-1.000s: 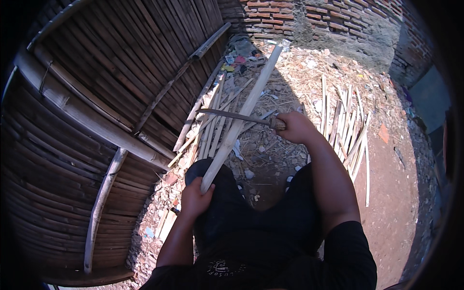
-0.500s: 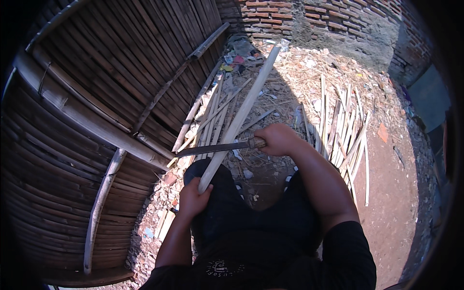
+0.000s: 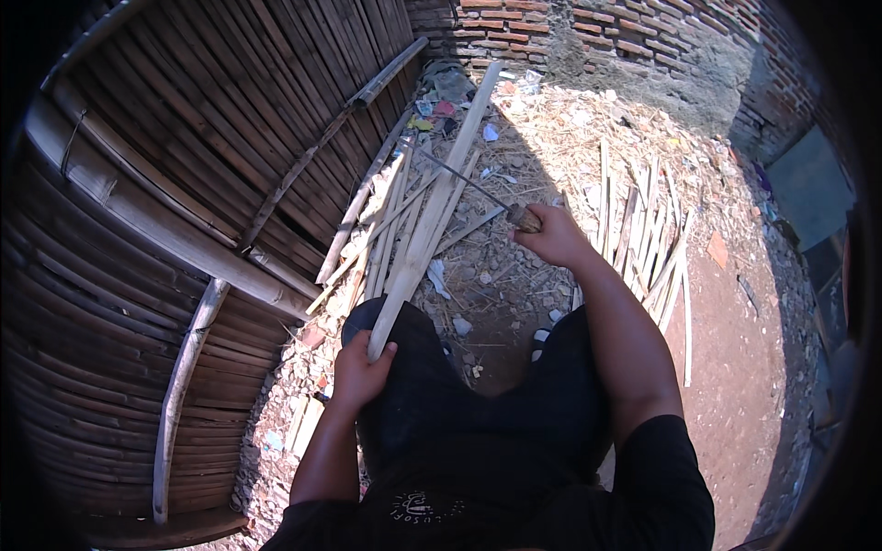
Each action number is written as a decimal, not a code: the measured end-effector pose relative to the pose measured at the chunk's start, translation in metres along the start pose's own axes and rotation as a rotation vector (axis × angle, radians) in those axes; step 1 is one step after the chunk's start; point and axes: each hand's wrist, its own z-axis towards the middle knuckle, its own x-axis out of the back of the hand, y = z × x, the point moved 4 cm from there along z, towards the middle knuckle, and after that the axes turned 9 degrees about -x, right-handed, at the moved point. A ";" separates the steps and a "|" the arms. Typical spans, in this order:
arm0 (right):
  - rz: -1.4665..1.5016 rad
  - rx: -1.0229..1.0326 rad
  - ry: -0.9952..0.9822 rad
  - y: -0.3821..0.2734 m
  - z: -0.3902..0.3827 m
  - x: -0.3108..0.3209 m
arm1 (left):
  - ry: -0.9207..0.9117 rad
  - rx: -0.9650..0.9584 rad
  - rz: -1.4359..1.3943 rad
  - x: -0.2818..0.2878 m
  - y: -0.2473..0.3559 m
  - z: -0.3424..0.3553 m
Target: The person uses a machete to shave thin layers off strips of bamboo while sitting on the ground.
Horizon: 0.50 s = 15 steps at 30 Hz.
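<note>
A long pale bamboo strip point(image 3: 424, 234) slants away from me over my left thigh toward the brick wall. My left hand point(image 3: 360, 369) is closed around its near end, with the thumb along its edge. Out in front, my right hand point(image 3: 555, 237) grips the wooden handle of a machete point(image 3: 481, 191). Its thin dark blade points up and left and crosses the strip about midway along. The blade is seen nearly edge-on, and I cannot tell whether it touches the bamboo.
Thin bamboo strips point(image 3: 390, 225) lie on the ground beside the slatted bamboo wall point(image 3: 230, 129) at left. Another pile of strips point(image 3: 648, 230) lies at right. A brick wall point(image 3: 625, 37) closes off the far side. Shavings and litter point(image 3: 524, 138) cover the ground.
My right hand has moved the machete farther up the strip, and its blade has swung from nearly level to pointing up-left. The strip's far end has shifted left; my left hand keeps its hold.
</note>
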 end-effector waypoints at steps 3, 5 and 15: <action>0.080 0.094 -0.183 -0.032 -0.011 -0.044 | 0.022 0.002 -0.073 0.003 0.003 0.000; 0.192 0.132 -0.284 -0.049 -0.021 -0.072 | 0.043 -0.005 -0.175 0.005 0.016 0.001; 1.052 -0.081 -0.592 -0.110 -0.086 -0.116 | -0.024 -0.063 -0.620 -0.013 0.046 0.018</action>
